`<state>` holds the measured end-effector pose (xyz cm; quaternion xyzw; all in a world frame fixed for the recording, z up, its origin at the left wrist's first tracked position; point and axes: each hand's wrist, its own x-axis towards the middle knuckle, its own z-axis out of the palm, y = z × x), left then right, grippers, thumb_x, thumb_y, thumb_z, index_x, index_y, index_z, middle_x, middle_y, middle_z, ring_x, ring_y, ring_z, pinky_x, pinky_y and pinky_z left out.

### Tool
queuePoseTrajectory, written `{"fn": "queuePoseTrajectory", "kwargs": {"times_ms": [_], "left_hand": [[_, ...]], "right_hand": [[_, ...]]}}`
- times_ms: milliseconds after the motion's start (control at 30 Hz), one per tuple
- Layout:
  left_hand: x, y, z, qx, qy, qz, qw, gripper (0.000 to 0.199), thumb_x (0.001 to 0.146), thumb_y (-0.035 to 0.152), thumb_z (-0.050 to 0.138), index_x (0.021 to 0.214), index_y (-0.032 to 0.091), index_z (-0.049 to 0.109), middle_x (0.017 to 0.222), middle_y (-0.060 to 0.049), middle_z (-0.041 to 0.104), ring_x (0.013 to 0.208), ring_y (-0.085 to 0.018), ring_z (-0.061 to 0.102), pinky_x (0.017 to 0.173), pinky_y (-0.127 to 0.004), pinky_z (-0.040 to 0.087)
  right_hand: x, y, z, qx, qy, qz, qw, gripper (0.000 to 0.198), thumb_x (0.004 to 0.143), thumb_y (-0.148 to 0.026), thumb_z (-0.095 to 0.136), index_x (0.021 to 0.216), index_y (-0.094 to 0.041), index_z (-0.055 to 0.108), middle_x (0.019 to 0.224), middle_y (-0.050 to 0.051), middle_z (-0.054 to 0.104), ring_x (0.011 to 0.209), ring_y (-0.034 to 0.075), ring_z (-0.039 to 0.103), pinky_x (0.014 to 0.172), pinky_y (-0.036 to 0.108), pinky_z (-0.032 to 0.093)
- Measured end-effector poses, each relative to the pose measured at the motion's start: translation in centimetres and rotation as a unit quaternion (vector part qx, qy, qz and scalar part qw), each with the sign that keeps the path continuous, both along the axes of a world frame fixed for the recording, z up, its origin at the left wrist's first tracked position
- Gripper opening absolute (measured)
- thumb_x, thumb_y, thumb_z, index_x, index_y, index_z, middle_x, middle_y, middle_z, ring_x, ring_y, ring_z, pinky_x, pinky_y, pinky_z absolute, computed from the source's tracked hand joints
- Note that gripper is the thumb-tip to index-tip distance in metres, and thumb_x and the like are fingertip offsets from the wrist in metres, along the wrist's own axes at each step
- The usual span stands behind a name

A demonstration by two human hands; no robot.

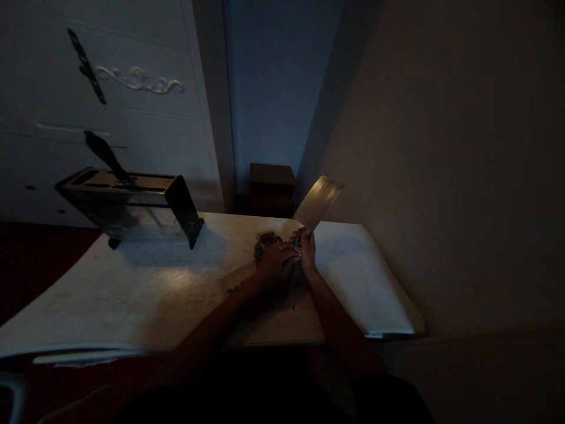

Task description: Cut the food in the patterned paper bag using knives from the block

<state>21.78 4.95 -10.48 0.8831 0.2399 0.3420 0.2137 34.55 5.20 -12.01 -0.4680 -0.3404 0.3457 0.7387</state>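
Dim surface [154, 288] carries our hands together: right hand [308, 250] clamped on a cleaver [318, 202], stiff and heavy; left hand [276, 265] pressing crumbly brown food [265, 241].

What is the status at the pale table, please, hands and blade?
Right hand gripping broad steel cleaver, blade raised. Left hand against it, fingers curled, hold unclear. Dark crumbly pile just beyond on pale table. Clear knife block well left, apart.
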Motion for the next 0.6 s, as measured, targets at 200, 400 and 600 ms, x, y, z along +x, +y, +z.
{"fn": "queuePoseTrajectory", "kwargs": {"times_ms": [200,400,600], "left_hand": [[0.0,-0.2,0.4,0.029,0.101,0.093,0.990,0.027,0.090,0.031,0.050,0.098,0.020,0.074,0.107,-0.013,0.062,0.100,-0.027,0.053,0.085,-0.040,0.041],[-0.3,-0.4,0.7,-0.004,0.088,0.151,0.985,0.032,0.092,0.030,0.046,0.102,0.017,0.073,0.102,-0.014,0.063,0.094,-0.025,0.057,0.080,-0.036,0.044],[-0.4,0.3,-0.1,-0.044,-0.023,0.114,0.992,0.029,0.092,0.023,0.044,0.096,0.015,0.072,0.104,-0.012,0.065,0.095,-0.022,0.059,0.086,-0.034,0.046]], "right_hand": [[-0.3,-0.2,0.8,-0.014,0.036,0.039,0.999,0.057,0.074,-0.079,0.053,0.087,-0.024,0.045,0.073,-0.002,0.055,0.063,0.013,0.056,0.057,0.025,0.047],[-0.6,-0.4,0.6,-0.022,0.024,0.081,0.996,0.057,0.074,-0.079,0.053,0.084,-0.023,0.048,0.080,0.002,0.063,0.071,0.017,0.060,0.062,0.029,0.050],[-0.2,-0.3,-0.2,-0.030,-0.043,0.107,0.993,0.056,0.072,-0.077,0.059,0.084,-0.022,0.058,0.083,0.002,0.064,0.079,0.018,0.061,0.077,0.032,0.051]]}}
